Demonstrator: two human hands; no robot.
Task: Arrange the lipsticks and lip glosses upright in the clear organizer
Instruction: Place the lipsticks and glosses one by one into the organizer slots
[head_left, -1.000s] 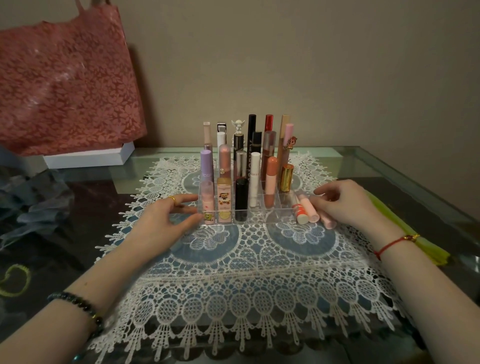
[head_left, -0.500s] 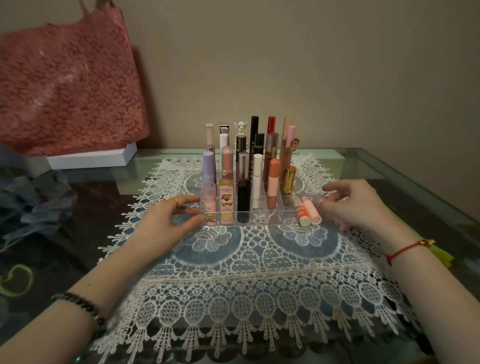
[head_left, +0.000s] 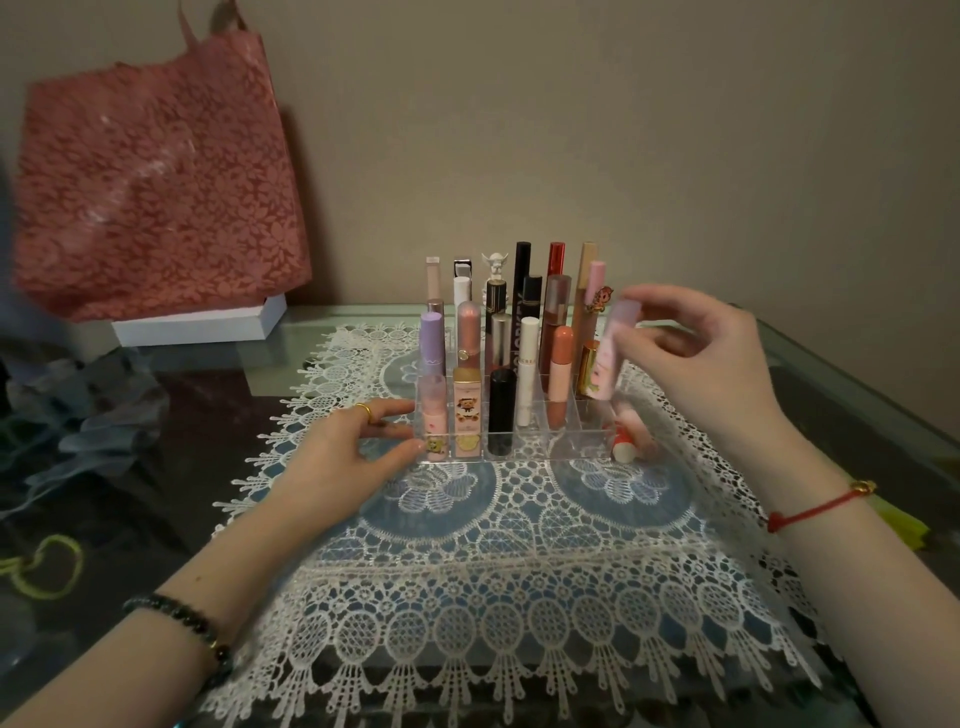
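The clear organizer stands on a white lace mat, with several lipsticks and lip glosses upright in its cells. My left hand rests against its left front corner, thumb and fingers touching the wall. My right hand is raised above the organizer's right side and holds a pale pink tube nearly upright and blurred. A red-and-white tube lies beside the organizer's right front corner, with a second pinkish tube partly hidden behind it.
A glass table carries the mat. A red floral bag on a white box stands back left. Grey fabric and a yellow-green cord lie at the left. A yellow-green item shows past my right wrist.
My right hand has lifted a pale pink tube off the mat and raised it above the organizer's right side. My left hand has stayed at the left front corner.
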